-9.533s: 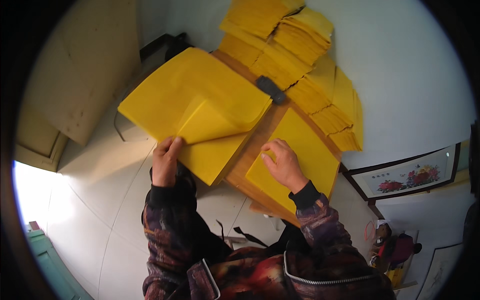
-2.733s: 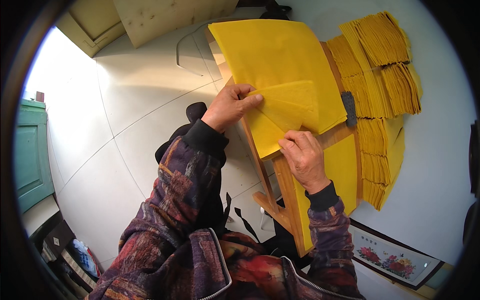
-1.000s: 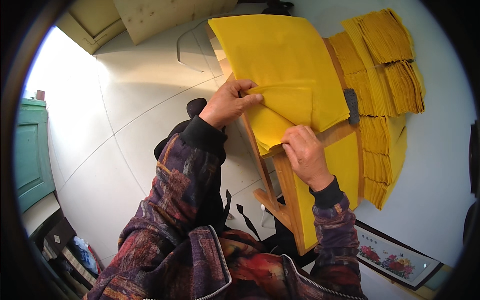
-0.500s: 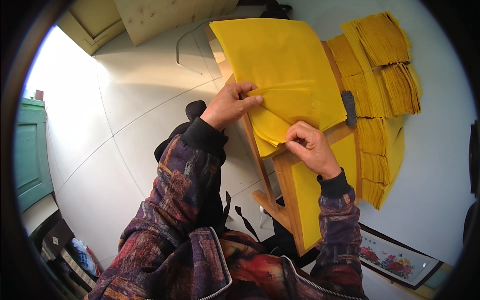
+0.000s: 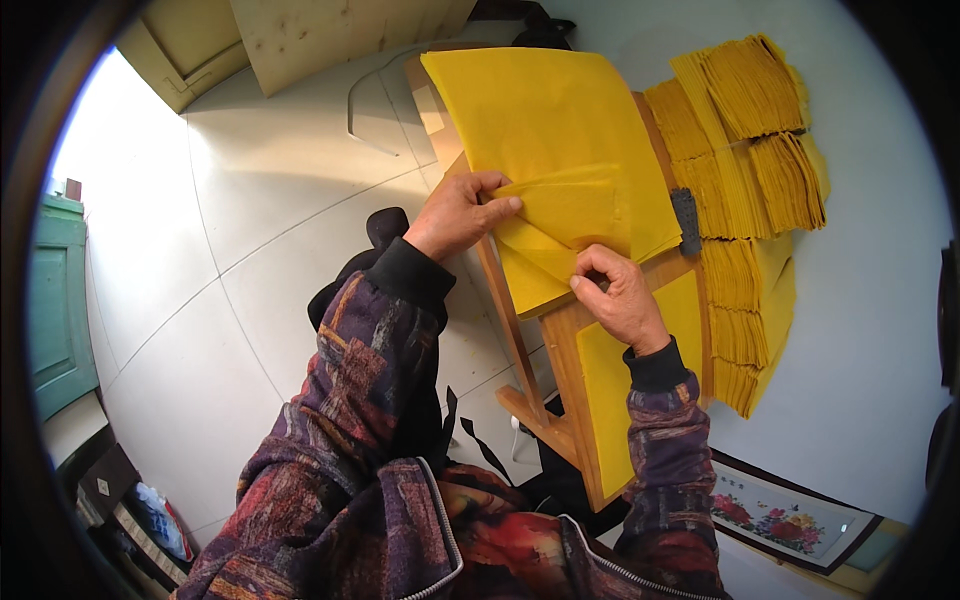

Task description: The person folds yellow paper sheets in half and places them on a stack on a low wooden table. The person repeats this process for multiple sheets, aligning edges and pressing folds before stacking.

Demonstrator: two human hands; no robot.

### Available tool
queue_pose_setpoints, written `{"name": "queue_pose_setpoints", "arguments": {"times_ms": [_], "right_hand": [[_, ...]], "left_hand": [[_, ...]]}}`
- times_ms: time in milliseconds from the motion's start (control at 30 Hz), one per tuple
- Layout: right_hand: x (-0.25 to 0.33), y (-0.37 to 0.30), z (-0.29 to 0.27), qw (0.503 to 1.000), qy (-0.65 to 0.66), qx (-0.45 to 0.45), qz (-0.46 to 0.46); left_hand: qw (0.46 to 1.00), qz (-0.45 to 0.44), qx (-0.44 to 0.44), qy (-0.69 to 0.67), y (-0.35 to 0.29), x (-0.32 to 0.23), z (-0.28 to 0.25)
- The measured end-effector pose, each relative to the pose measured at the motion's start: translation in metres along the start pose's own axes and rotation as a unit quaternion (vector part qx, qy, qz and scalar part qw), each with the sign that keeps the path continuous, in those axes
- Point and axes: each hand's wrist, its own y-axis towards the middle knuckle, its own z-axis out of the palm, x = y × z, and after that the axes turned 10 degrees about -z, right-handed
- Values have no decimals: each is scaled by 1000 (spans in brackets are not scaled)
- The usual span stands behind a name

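A stack of large yellow paper sheets (image 5: pixel 550 105) lies on a slanted wooden stand. Its near part carries a top sheet (image 5: pixel 575 205) folded over into a flap with creases. My left hand (image 5: pixel 450 215) grips the left edge of that sheet, thumb on top. At the flap's near corner, my right hand (image 5: pixel 622 300) pinches the paper between thumb and forefinger. How many layers either hand holds cannot be made out.
Folded yellow paper bundles (image 5: pixel 740 190) are piled along the right side of the stand. More yellow paper (image 5: pixel 640 380) lies lower on the wooden stand (image 5: pixel 575 345). A dark grey block (image 5: pixel 686 220) rests at the stack's right edge. A framed flower picture (image 5: pixel 785 520) stands lower right.
Near my right hand, the lifted sheet edges at the stack's near corner now lie flatter. Both hands keep their grip in nearly the same places. The whole view has shifted slightly.
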Motion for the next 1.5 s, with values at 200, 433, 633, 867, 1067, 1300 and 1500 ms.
{"name": "queue_pose_setpoints", "arguments": {"times_ms": [200,433,633,867,1067,1300,1500], "right_hand": [[11,4,-3,992,-5,-125,17],[13,20,-1,978,-66,-197,-32],[12,4,1,939,-248,-220,-92],[-12,4,10,940,-253,-226,-42],[-20,2,17,960,-185,-202,-63],[-24,4,17,943,-231,-185,-154],[-22,3,18,936,-273,-174,-142]], "left_hand": [[997,-4,-2,76,-7,-12,-5],[998,24,59,26,-10,-13,-6],[999,0,24,23,-6,-8,-2],[999,-14,5,32,-5,-6,-1],[1000,-4,20,-14,-6,-7,1],[1000,6,15,-7,-9,-9,1],[1000,3,13,-17,-9,-8,2]]}}
